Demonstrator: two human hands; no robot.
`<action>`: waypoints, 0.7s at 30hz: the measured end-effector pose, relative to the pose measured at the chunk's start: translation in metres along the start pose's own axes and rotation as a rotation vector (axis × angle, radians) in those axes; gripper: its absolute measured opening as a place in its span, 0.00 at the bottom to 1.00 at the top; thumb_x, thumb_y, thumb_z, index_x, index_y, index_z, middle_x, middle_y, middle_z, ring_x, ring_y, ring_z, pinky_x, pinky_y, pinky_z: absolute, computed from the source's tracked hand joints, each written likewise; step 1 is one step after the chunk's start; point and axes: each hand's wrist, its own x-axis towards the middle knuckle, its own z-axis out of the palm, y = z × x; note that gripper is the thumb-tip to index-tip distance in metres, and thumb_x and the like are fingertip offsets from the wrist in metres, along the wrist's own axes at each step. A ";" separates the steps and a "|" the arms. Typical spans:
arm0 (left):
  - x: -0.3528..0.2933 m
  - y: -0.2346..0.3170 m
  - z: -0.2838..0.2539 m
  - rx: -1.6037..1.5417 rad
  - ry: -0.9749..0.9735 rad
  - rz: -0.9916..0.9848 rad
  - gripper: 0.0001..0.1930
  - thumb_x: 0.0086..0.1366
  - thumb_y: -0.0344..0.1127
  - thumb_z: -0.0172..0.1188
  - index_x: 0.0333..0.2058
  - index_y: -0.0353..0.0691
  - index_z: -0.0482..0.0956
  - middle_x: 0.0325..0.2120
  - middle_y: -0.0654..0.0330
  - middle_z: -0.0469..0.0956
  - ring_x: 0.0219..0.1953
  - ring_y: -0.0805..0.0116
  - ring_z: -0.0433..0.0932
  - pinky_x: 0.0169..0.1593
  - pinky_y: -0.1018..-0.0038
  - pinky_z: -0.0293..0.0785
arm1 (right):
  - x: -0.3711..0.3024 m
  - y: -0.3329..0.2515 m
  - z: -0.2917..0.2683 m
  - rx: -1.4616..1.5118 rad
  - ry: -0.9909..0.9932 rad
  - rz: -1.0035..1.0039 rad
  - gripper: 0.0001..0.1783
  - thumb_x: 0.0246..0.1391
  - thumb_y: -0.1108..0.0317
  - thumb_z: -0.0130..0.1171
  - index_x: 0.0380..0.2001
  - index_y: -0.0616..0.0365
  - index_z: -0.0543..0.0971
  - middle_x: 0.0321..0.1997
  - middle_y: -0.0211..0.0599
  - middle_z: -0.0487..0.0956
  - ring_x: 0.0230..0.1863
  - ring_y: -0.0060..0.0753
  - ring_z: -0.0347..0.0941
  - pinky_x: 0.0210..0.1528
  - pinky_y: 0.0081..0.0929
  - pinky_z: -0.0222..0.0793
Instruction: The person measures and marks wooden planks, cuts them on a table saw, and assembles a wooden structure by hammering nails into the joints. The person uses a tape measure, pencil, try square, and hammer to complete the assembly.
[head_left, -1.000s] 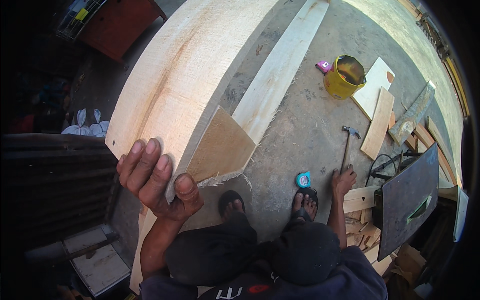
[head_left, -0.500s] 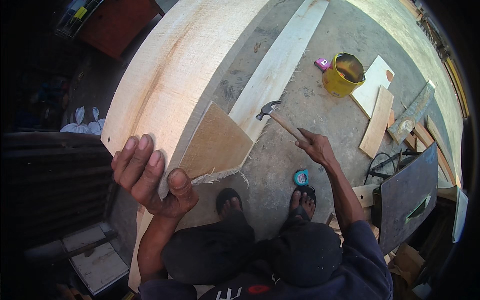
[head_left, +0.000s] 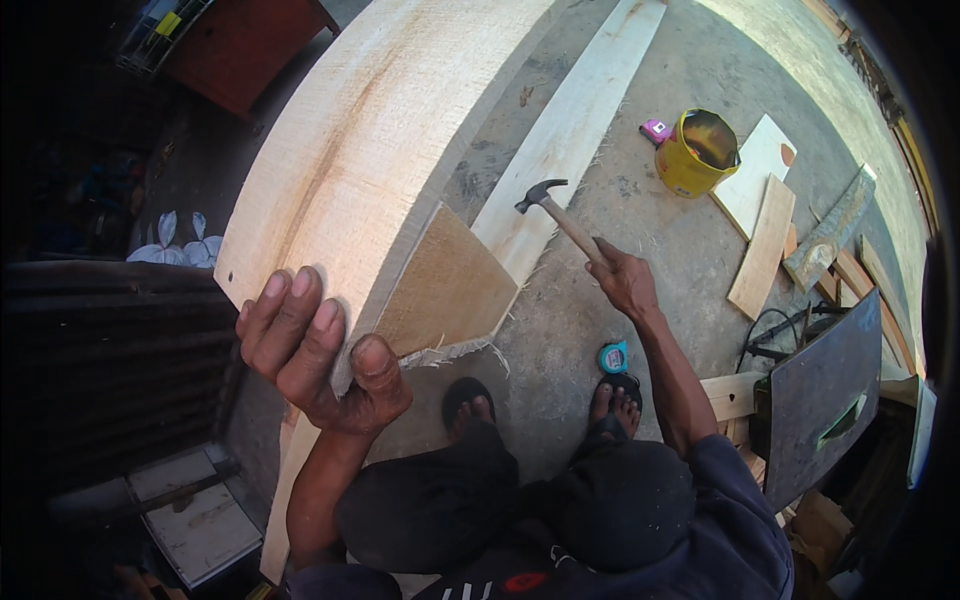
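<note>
The wide plank (head_left: 380, 130), at eleven o'clock, appears stiff, heavy and rough; edges offer best hold. The left hand (head_left: 335, 385), fingers partly spread, clasps its near end. At one o'clock, the seemingly head-heavy hammer (head_left: 562, 222) suits the right hand's (head_left: 628, 282) closed-finger handle grip.

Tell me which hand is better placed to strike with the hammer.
The right, it seems: the right hand grips the hammer by its wooden handle, clear of the timber, while the left hand is occupied, clasping the near end of the wide plank.
</note>
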 end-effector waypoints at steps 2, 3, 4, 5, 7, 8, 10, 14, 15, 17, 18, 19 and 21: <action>0.000 0.000 0.000 -0.003 0.015 -0.006 0.14 0.78 0.49 0.51 0.54 0.49 0.70 0.54 0.58 0.76 0.64 0.59 0.70 0.70 0.57 0.59 | -0.001 0.003 -0.009 -0.035 -0.060 -0.032 0.28 0.58 0.53 0.67 0.63 0.39 0.81 0.44 0.48 0.88 0.47 0.54 0.85 0.53 0.49 0.79; 0.000 0.000 0.001 -0.015 0.016 -0.003 0.14 0.78 0.49 0.51 0.54 0.49 0.70 0.54 0.58 0.76 0.63 0.59 0.70 0.70 0.57 0.59 | -0.002 0.007 -0.017 -0.131 -0.194 -0.114 0.28 0.58 0.53 0.67 0.62 0.39 0.81 0.44 0.47 0.88 0.47 0.54 0.85 0.53 0.49 0.79; 0.000 -0.001 0.002 -0.009 0.024 0.011 0.14 0.78 0.49 0.51 0.53 0.49 0.70 0.54 0.58 0.76 0.63 0.59 0.70 0.70 0.57 0.59 | -0.002 0.009 -0.025 -0.262 -0.311 -0.137 0.28 0.57 0.53 0.67 0.62 0.38 0.82 0.45 0.47 0.88 0.47 0.53 0.85 0.53 0.49 0.79; 0.001 -0.001 0.003 -0.006 0.029 0.026 0.14 0.78 0.49 0.51 0.53 0.48 0.70 0.53 0.58 0.76 0.63 0.59 0.70 0.70 0.57 0.59 | -0.001 0.011 -0.029 -0.214 -0.271 -0.142 0.28 0.57 0.53 0.67 0.62 0.38 0.81 0.45 0.47 0.88 0.46 0.53 0.85 0.52 0.48 0.79; 0.001 0.000 0.003 -0.008 0.033 0.026 0.14 0.78 0.49 0.51 0.53 0.48 0.70 0.53 0.57 0.76 0.63 0.59 0.71 0.70 0.57 0.59 | 0.002 0.012 -0.034 -0.193 -0.183 -0.060 0.29 0.57 0.53 0.67 0.63 0.39 0.81 0.45 0.47 0.88 0.46 0.54 0.85 0.52 0.48 0.79; 0.001 0.001 0.003 -0.007 0.042 0.019 0.14 0.79 0.49 0.51 0.53 0.48 0.70 0.53 0.57 0.76 0.62 0.59 0.71 0.70 0.57 0.59 | 0.004 0.011 -0.034 -0.203 -0.236 -0.116 0.29 0.57 0.53 0.67 0.63 0.38 0.81 0.45 0.47 0.88 0.46 0.53 0.85 0.51 0.48 0.80; 0.001 0.002 -0.001 0.037 0.021 0.024 0.14 0.79 0.47 0.49 0.53 0.46 0.69 0.53 0.55 0.75 0.62 0.58 0.72 0.70 0.56 0.61 | 0.009 0.005 -0.034 -0.192 -0.356 -0.245 0.29 0.56 0.52 0.67 0.62 0.38 0.82 0.44 0.47 0.88 0.45 0.52 0.85 0.51 0.47 0.80; 0.002 0.001 -0.005 0.087 -0.035 0.049 0.15 0.81 0.45 0.44 0.53 0.41 0.67 0.53 0.53 0.73 0.63 0.56 0.73 0.72 0.53 0.63 | 0.028 -0.015 -0.046 -0.316 -0.351 -0.148 0.27 0.54 0.55 0.67 0.59 0.34 0.84 0.42 0.42 0.88 0.44 0.48 0.86 0.49 0.47 0.81; 0.002 0.000 -0.005 0.090 -0.034 0.034 0.15 0.81 0.45 0.44 0.53 0.41 0.67 0.53 0.53 0.73 0.63 0.56 0.73 0.72 0.53 0.63 | 0.036 -0.022 -0.053 -0.351 -0.394 -0.219 0.27 0.54 0.55 0.68 0.60 0.35 0.83 0.41 0.41 0.89 0.43 0.48 0.86 0.49 0.46 0.80; 0.003 0.000 -0.005 0.082 -0.021 0.045 0.14 0.81 0.44 0.44 0.53 0.41 0.67 0.53 0.53 0.73 0.63 0.57 0.73 0.72 0.53 0.63 | 0.049 -0.037 -0.063 -0.420 -0.490 -0.300 0.28 0.54 0.55 0.70 0.60 0.36 0.83 0.40 0.39 0.89 0.42 0.47 0.86 0.49 0.44 0.80; 0.003 0.000 -0.005 0.077 -0.026 0.051 0.14 0.81 0.44 0.44 0.53 0.41 0.67 0.53 0.52 0.73 0.63 0.57 0.73 0.72 0.53 0.63 | 0.057 -0.046 -0.067 -0.459 -0.471 -0.321 0.28 0.54 0.55 0.69 0.60 0.36 0.83 0.41 0.38 0.89 0.42 0.47 0.86 0.49 0.44 0.80; 0.003 0.001 -0.005 0.080 -0.025 0.056 0.14 0.81 0.44 0.43 0.53 0.41 0.67 0.53 0.53 0.73 0.63 0.57 0.73 0.72 0.53 0.63 | 0.068 -0.055 -0.070 -0.500 -0.462 -0.331 0.28 0.54 0.56 0.69 0.60 0.36 0.83 0.41 0.38 0.89 0.42 0.47 0.86 0.48 0.44 0.80; 0.003 0.003 -0.005 0.093 -0.030 0.056 0.14 0.81 0.44 0.43 0.54 0.42 0.67 0.53 0.53 0.73 0.62 0.57 0.73 0.72 0.54 0.63 | 0.091 -0.081 -0.061 -0.537 -0.411 -0.387 0.28 0.53 0.58 0.68 0.60 0.35 0.83 0.42 0.36 0.89 0.43 0.46 0.85 0.49 0.43 0.80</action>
